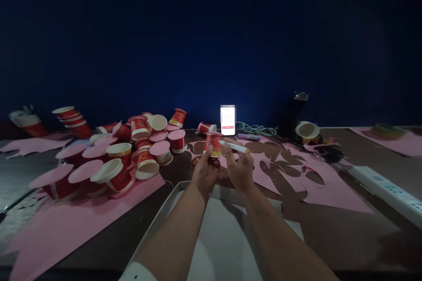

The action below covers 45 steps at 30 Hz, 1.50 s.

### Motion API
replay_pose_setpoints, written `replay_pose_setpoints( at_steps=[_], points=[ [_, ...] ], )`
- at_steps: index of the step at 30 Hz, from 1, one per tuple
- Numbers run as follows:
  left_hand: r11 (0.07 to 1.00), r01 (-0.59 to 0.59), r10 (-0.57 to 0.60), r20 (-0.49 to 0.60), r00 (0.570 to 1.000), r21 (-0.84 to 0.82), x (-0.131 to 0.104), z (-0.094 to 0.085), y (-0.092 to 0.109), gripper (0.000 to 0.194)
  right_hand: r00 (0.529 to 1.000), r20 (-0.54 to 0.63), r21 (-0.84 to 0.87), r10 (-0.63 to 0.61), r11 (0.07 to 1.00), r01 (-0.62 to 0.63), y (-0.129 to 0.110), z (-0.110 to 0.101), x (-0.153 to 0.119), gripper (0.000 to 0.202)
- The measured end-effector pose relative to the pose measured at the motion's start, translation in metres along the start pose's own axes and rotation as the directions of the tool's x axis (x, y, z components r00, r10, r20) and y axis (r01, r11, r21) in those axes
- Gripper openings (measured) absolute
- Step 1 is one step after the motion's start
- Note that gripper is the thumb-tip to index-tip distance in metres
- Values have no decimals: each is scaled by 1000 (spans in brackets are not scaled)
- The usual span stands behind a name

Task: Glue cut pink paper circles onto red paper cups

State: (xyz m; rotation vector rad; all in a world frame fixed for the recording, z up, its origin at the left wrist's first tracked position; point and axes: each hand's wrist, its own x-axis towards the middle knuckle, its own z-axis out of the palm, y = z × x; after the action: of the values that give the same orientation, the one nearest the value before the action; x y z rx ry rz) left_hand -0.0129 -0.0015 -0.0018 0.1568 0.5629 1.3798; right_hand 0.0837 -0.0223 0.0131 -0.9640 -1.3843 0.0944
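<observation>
Near the middle, my left hand [206,170] is closed around a red paper cup [212,144] with a yellow band and a pink paper piece at its upper end. Just right of it, my right hand [240,167] grips a white marker [234,145] with an orange end pointing right. The marker's left end is close to the cup's side; whether they touch is unclear. Both forearms reach over a white open box [220,232]. Several red cups, many topped with pink paper discs [86,171], are crowded to the left.
A lit phone [227,119] stands behind my hands, beside a purple marker [249,137] and a pale cord [259,129]. Cut pink paper [332,191] lies right, near a white power strip [389,191] and a dark bottle [293,114]. More pink paper [72,224] lies left.
</observation>
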Motion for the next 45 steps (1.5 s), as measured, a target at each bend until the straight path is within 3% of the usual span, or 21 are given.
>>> replay_pose_setpoints(
  at_steps=[10,15,22,33,45],
  points=[
    [999,47,-47,21,999,9,0,1,0,7,998,49,0,37,999,-37,8,1,-1,17],
    [999,50,-50,-23,999,17,-3,5,3,7,998,56,-28,-21,999,22,6,2,-1,17],
    [998,46,-46,-3,999,34,-5,5,5,11,998,44,-65,-54,996,57,4,3,-1,19],
    [998,63,-63,-29,998,27,-4,4,6,7,996,80,26,46,998,-48,8,5,-3,19],
    [996,64,-63,-18,998,55,-4,4,10,12,997,75,-83,-1,997,7,1,4,-1,20]
  ],
)
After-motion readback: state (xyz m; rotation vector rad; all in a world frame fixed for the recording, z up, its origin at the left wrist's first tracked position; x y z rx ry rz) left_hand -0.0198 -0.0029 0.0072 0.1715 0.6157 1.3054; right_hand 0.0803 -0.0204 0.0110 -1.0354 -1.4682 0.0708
